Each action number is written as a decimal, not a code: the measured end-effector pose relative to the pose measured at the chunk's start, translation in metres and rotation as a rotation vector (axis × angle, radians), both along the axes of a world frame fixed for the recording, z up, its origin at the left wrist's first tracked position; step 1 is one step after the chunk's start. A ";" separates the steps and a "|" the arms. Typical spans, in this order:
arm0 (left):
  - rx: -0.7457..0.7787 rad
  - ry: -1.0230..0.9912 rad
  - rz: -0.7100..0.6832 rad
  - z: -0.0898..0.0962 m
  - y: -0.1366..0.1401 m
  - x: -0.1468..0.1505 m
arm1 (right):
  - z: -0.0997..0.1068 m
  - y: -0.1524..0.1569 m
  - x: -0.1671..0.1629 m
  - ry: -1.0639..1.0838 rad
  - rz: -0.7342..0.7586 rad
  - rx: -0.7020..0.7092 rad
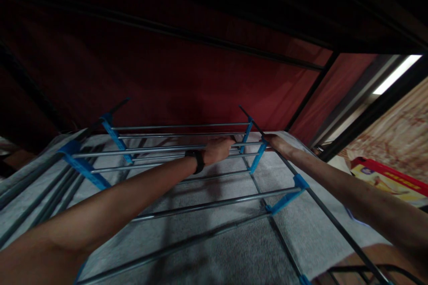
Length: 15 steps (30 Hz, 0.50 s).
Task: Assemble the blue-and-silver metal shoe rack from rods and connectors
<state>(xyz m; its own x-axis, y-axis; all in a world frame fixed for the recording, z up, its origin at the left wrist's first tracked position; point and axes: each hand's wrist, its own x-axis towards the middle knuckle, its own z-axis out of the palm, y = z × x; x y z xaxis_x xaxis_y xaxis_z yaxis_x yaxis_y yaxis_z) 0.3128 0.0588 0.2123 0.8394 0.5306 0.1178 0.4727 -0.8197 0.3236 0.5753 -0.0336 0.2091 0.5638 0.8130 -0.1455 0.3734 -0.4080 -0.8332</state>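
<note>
A rack of grey metal tubes [214, 205] joined by blue plastic brackets [287, 200] lies across a pale blanket. My left hand [217, 149], with a black band at its wrist, is closed around a cross tube in the middle of the rack. My right hand [276, 143] grips the rack's right side near a blue bracket [259, 156], where a long side pole passes; its fingers are partly hidden. On the left, more blue brackets [82, 164] hold the other ends of the cross tubes.
Several loose tubes [63, 187] lie at the left on the blanket [234, 249]. A dark red cloth wall [187, 84] with black frame bars stands behind. At the right are a red and yellow box [388, 180] and a black wire frame [364, 271].
</note>
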 end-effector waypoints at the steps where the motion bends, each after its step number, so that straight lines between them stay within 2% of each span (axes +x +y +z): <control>1: 0.006 0.004 -0.002 -0.001 0.000 0.000 | 0.001 0.000 -0.001 -0.005 -0.001 0.001; 6: 0.043 0.012 -0.043 -0.005 -0.001 0.004 | 0.003 -0.004 -0.006 0.033 -0.014 0.027; 10: 0.060 0.073 -0.091 0.005 -0.004 0.000 | -0.005 -0.006 -0.001 0.136 -0.024 0.076; 13: 0.094 0.074 -0.063 0.027 0.009 -0.028 | -0.010 -0.006 0.017 0.122 -0.036 0.086; 15: 0.145 0.079 0.022 0.045 0.031 -0.065 | -0.008 -0.001 0.032 -0.039 0.028 0.150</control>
<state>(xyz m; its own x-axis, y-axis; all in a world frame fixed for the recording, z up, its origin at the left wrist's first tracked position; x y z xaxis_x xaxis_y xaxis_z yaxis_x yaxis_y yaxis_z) 0.2482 0.0896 0.2576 0.8376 0.5310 0.1282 0.5102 -0.8443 0.1638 0.6072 -0.0351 0.2010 0.5438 0.8392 0.0003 0.4162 -0.2693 -0.8685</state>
